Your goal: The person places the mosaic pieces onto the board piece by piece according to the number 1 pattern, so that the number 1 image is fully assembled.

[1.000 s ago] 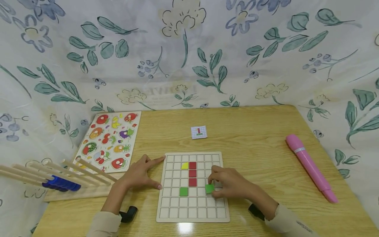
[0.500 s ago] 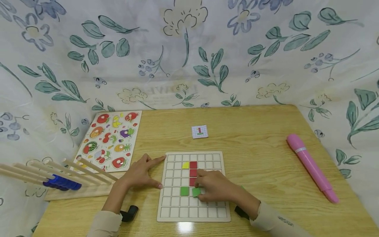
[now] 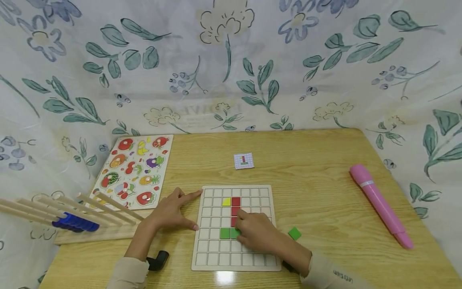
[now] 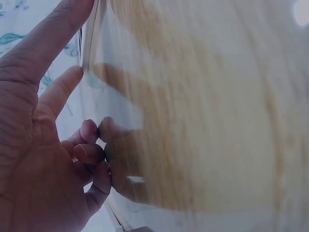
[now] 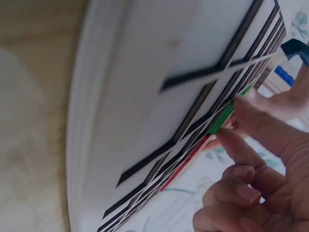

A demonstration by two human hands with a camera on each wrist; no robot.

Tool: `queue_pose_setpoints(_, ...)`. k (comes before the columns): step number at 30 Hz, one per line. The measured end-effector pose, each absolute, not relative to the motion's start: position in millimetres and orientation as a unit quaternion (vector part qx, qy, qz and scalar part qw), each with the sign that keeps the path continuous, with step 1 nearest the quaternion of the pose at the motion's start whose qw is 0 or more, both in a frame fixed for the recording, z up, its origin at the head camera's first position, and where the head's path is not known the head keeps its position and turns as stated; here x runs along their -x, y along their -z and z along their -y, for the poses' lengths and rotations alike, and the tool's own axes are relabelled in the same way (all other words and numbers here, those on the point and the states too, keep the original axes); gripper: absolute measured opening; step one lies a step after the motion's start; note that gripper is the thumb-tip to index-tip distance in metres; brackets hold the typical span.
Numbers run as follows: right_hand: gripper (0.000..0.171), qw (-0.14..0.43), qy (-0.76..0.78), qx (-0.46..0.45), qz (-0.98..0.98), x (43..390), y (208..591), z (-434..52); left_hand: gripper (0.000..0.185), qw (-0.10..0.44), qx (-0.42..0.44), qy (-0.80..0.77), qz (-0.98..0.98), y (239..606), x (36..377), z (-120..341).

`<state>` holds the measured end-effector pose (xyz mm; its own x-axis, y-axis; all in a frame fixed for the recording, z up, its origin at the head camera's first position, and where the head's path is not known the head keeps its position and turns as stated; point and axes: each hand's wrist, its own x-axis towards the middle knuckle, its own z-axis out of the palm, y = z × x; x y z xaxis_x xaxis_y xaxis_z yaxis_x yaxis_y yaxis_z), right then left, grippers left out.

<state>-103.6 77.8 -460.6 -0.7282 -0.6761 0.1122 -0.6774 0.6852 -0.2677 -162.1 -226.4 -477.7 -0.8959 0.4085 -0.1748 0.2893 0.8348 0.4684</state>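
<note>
A white grid board (image 3: 213,259) lies on the table in the head view. My left hand (image 3: 171,214) spreads its thumb and index finger against the board's left edge. My right hand (image 3: 256,233) is over the board, thumb and index finger pinching a small green square tile (image 5: 222,120) in a grid cell. Left of that tile sits another green tile (image 3: 225,233). A column of red tiles (image 3: 235,201) stands above, partly covered by my right hand. Beside the top red one is a yellow tile (image 3: 226,202) with a rounded corner.
A loose green tile (image 3: 294,233) lies right of the board. A small pattern card (image 3: 244,161) lies behind it. At left are a fruit puzzle (image 3: 133,172) and a rack with wooden pegs (image 3: 112,237). A pink marker-shaped object (image 3: 380,206) lies at right.
My right hand has moved left across the board with the green tile, bringing it beside the other green tile. The loose green tile at right has come into view. My left hand stays put.
</note>
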Motion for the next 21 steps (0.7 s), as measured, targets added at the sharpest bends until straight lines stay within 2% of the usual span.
queue_pose_setpoints(3,0.015,0.017,-0.137,-0.367,0.92,101,461,-77,0.11,0.136,-0.183,-0.223,-0.948,476,162,226)
queue_pose_setpoints(5,0.013,0.01,-0.143,-0.362,0.921,101,460,-80,0.11,0.136,-0.185,-0.223,-0.948,476,162,226)
queue_pose_setpoints(7,0.018,-0.004,-0.156,-0.355,0.922,100,460,-84,0.11,0.139,-0.181,-0.222,-0.948,476,162,225)
queue_pose_setpoints(11,0.034,-0.053,-0.217,-0.341,0.913,103,454,-102,0.11,0.144,-0.176,-0.217,-0.949,478,162,224)
queue_pose_setpoints(17,0.039,-0.146,-0.3,-0.34,0.879,115,448,-151,0.11,0.142,-0.178,-0.22,-0.949,476,162,224)
queue_pose_setpoints(21,0.042,-0.175,-0.327,-0.336,0.866,120,451,-187,0.11,0.141,-0.178,-0.221,-0.948,476,161,225)
